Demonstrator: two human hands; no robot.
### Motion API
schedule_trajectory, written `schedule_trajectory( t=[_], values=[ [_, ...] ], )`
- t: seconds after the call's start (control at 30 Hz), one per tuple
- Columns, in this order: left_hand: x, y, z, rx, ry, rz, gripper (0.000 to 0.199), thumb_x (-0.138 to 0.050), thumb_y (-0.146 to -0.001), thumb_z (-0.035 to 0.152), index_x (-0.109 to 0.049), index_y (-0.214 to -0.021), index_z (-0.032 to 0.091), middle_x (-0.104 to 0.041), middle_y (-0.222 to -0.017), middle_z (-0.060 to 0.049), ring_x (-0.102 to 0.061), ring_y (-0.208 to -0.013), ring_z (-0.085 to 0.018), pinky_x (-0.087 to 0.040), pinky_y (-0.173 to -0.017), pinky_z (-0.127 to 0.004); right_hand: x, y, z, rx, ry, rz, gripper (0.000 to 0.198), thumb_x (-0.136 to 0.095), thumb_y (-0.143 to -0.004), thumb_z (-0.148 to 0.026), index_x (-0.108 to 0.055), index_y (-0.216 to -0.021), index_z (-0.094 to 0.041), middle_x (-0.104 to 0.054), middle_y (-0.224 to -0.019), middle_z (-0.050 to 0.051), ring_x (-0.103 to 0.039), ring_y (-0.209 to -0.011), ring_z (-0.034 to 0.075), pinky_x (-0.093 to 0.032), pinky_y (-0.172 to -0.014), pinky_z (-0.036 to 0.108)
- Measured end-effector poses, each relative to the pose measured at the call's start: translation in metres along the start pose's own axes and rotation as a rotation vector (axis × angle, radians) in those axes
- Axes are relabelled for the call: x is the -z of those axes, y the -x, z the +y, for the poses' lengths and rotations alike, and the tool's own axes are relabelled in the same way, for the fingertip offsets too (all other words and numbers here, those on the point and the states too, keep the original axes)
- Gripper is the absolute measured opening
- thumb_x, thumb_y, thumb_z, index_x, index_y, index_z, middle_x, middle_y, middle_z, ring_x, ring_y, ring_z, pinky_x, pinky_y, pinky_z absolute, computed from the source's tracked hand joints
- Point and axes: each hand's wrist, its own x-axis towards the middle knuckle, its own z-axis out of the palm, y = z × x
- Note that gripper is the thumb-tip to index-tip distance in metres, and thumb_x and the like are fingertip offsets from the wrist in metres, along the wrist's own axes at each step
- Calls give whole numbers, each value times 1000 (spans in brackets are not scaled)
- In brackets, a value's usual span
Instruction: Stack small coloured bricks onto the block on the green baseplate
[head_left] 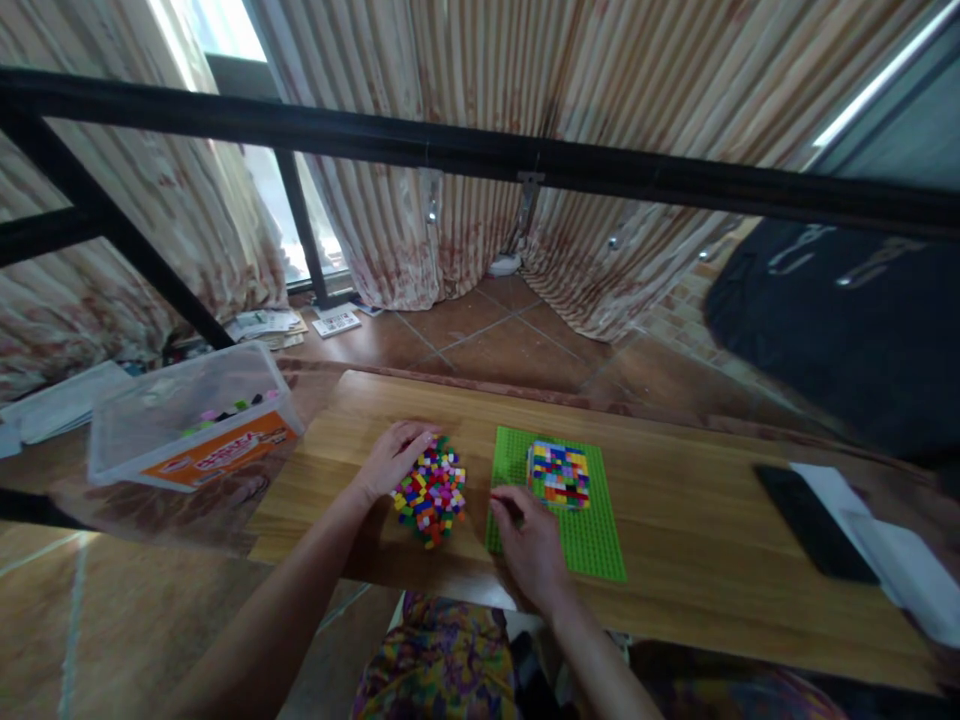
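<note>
Clear bin (225,447) beside table (697,520) | left hand (394,457): grip unclear | right hand (532,545): pinching red brick (494,493)

We see a bright green, studded plastic baseplate (596,552). On it: a square plastic brick block (559,475), top a mixed mosaic of blue, yellow, red, white and orange. Left of baseplate: a pile of small loose plastic bricks (430,492), jumbled red, yellow, blue, green, pink, white. Under baseplate: warm-brown wooden tabletop (682,510), streaky grain. Far left of baseplate, we have a clear plastic bin (191,400) with a lettered orange label (225,452). Beyond baseplate: cream-and-brown striped cloth curtains (480,90), reddish blotches; red-brown floor tiles (495,350), pale grout grid. Right of baseplate: flat black slab (814,525).
</note>
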Motion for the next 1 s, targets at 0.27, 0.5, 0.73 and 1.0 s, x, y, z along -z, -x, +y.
schedule_trajectory(
  t=[0.27,0.5,0.73,1.0],
  values=[
    [0,-3,-3,6,-4,15,58,-41,-92,61,-75,-108,16,-74,-113,-10,-66,-109,-26,-47,-105,-42,55,34,31,-285,-110,290,32,-62,-84,-47,-71,-97,-19,-75,-95,10,-70,-81,20,-56,-77,33],
    [1,-5,-5,42,-1,32,68,-40,-87,72,-74,-108,16,-75,-111,-10,-66,-106,-27,-47,-105,-43,87,17,58,-330,-161,535,36,-68,-75,-51,-70,-87,-16,-74,-82,7,-67,-74,19,-54,-70,32],
    [2,-5,-3,50,12,38,71,-39,-87,74,-74,-106,15,-74,-111,-10,-66,-107,-28,-47,-104,-41,74,-4,55,-372,-304,535,31,-74,-68,-42,-72,-81,-15,-73,-76,5,-65,-71,17,-51,-71,32],
    [3,-5,-1,39,-5,31,68,-38,-89,70,-74,-105,15,-75,-108,-10,-67,-103,-27,-48,-103,-41,63,-9,62,-383,-329,631,31,-76,-67,-43,-70,-79,-15,-71,-70,4,-63,-68,16,-50,-68,30]
  ],
)
